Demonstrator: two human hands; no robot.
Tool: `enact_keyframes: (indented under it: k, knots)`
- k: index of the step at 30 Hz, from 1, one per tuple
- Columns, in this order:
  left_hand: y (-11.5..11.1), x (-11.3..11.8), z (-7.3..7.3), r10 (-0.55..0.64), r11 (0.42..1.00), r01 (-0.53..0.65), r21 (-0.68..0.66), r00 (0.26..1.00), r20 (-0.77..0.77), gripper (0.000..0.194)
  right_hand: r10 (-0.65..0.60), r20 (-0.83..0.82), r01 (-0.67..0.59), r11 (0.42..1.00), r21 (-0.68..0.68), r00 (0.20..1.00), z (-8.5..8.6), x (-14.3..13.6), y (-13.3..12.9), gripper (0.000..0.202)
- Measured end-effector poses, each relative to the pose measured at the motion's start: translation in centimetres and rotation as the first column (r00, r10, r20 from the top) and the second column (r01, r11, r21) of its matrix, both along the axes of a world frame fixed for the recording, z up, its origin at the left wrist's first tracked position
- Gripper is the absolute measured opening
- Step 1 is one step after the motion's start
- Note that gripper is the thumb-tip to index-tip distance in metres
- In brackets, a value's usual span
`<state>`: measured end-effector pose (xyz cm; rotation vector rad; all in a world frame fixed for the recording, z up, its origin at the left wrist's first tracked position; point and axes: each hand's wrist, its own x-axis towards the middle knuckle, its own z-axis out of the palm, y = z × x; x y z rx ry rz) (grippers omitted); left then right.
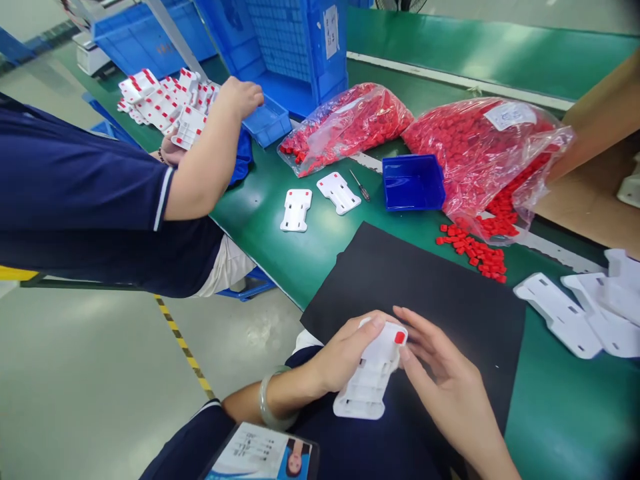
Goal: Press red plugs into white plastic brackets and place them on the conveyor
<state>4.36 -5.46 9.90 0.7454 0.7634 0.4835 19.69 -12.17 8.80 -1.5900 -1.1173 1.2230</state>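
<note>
My left hand (pixel 345 353) grips a white plastic plate (pixel 367 383) by its left side, thumb on the upper left corner. The plate is tilted above my lap, with slots and ribs facing me. A red plastic block (pixel 399 337) sits in its upper right corner; my left thumb hides the other upper corner. My right hand (pixel 445 383) is at the plate's right edge, fingers apart and stretched, thumb tip by the red block. Its other fingertips are partly hidden, and I see nothing held in it. A black mat (pixel 425 280) lies on the green table beyond my hands.
Loose red blocks (pixel 475 252) spill from a clear bag (pixel 475 147) beside a blue bin (pixel 413 183). White plates (pixel 560 313) lie at right. Two plates with red blocks (pixel 297 210) and a screwdriver (pixel 361 187) lie ahead. A co-worker's arm (pixel 205 160) works at left by piled plates (pixel 160 103).
</note>
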Motion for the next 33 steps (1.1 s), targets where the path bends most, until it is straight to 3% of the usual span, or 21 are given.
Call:
enact_keyframes:
  k: [2,5,16,20,23,25,26,28,30,32,33]
  knots:
    - [-0.1,-0.1,-0.2,-0.083,0.996,0.081,-0.042,0.996,-0.028,0.059,0.093,0.127,-0.096,0.995,0.017,0.987,0.0,0.4,-0.5,0.036]
    - [-0.4,0.0,-0.2,-0.125,0.99,0.121,-0.066,0.99,-0.062,0.063,0.121,0.215,-0.127,0.992,0.013,0.969,0.1,0.7,-1.0,0.033]
    - [-0.7,0.3,-0.2,-0.13,0.978,0.15,0.142,0.981,-0.144,0.053,0.081,0.12,-0.059,0.983,-0.176,0.99,-0.5,0.2,-1.7,0.03]
    - [-0.4,0.5,-1.1,-0.13,0.991,0.128,-0.029,0.985,-0.117,0.063,0.054,-0.123,-0.078,0.976,-0.203,0.991,-1.1,0.9,-1.7,0.035]
    - [0.4,0.8,-2.0,-0.093,0.99,0.081,-0.112,0.99,-0.104,0.067,0.002,-0.141,-0.026,0.985,-0.17,0.99,-1.6,1.8,-1.6,0.038]
    - [1.2,0.9,-2.5,-0.059,0.998,0.057,-0.012,0.985,-0.163,0.065,-0.023,-0.01,0.021,0.992,-0.127,1.0,-2.1,2.4,-1.4,0.039]
    - [1.7,0.9,-2.7,-0.032,0.993,0.056,0.105,0.975,-0.221,0.062,-0.041,0.105,0.052,0.994,-0.1,0.994,-2.5,2.6,-1.3,0.04]
    - [2.7,0.8,-2.9,0.074,0.9,0.1,0.424,0.923,-0.377,0.053,-0.073,0.388,0.096,0.995,-0.039,0.919,-3.4,3.0,-1.0,0.042]
    - [3.6,0.3,-3.3,0.242,0.698,0.221,0.681,0.822,-0.515,0.041,-0.08,0.625,0.08,0.996,0.028,0.777,-4.5,3.3,-0.6,0.046]
    - [4.5,-0.5,-3.9,0.397,0.52,0.375,0.767,0.689,-0.606,0.043,-0.044,0.765,-0.007,0.998,0.063,0.643,-5.7,3.4,-0.3,0.053]
    - [4.9,-1.0,-4.2,0.447,0.463,0.456,0.76,0.62,-0.645,0.049,-0.019,0.811,-0.061,0.996,0.067,0.585,-6.3,3.4,-0.3,0.055]
